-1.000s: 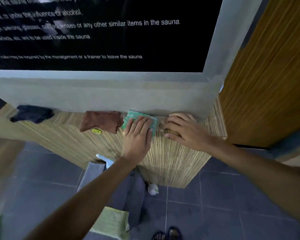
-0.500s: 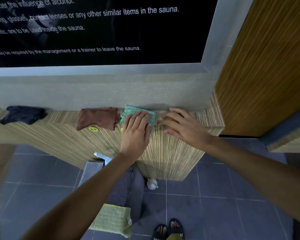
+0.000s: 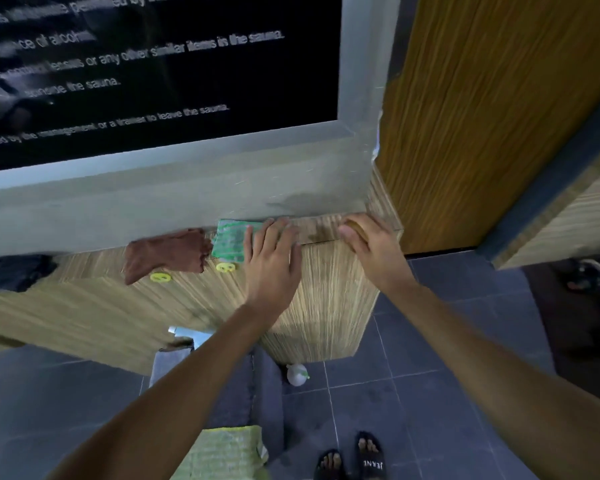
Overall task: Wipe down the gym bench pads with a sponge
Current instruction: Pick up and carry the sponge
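A green patterned sponge point(image 3: 230, 242) lies flat on the narrow top of a wood-grain ledge point(image 3: 326, 271), against the grey wall. My left hand point(image 3: 274, 252) rests flat on the ledge with fingers spread. Only its thumb side touches the sponge's right edge. My right hand point(image 3: 371, 245) is curled over the ledge's right corner, with something small and tan under the fingers that I cannot identify. A grey padded surface point(image 3: 257, 386) shows low down, partly hidden under my left forearm.
A brown cloth point(image 3: 167, 254) hangs over the ledge left of the sponge, and a dark cloth point(image 3: 14, 271) lies farther left. A wooden door point(image 3: 492, 116) stands at right. A white bottle point(image 3: 297, 374), a green woven mat point(image 3: 222, 455) and my sandalled feet point(image 3: 350, 462) are on the tiled floor.
My left hand has slid right, off most of the sponge, which stays on the ledge. My right hand shifted slightly toward the corner. The camera tilted and came closer.
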A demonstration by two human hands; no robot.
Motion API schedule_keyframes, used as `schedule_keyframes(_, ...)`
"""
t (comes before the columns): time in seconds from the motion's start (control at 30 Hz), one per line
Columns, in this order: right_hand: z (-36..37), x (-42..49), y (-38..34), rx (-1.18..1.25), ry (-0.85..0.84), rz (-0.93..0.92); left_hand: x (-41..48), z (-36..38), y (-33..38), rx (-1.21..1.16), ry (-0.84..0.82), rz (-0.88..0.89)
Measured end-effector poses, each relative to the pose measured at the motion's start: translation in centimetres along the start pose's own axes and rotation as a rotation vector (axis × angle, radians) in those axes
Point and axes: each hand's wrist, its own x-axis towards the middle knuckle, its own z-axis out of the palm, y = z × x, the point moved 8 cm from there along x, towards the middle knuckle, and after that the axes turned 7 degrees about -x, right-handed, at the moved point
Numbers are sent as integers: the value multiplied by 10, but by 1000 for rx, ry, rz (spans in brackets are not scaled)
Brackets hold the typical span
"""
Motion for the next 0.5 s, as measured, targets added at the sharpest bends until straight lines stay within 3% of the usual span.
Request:
schedule_keyframes(0.23, -122, -102, 91, -35, 240, 360, 0, 80, 152, -229, -220, 263)
schedule_keyframes(0.5, -305, -291, 205, -14, 675, 722, -59, 199, 415, -395, -579, 514)
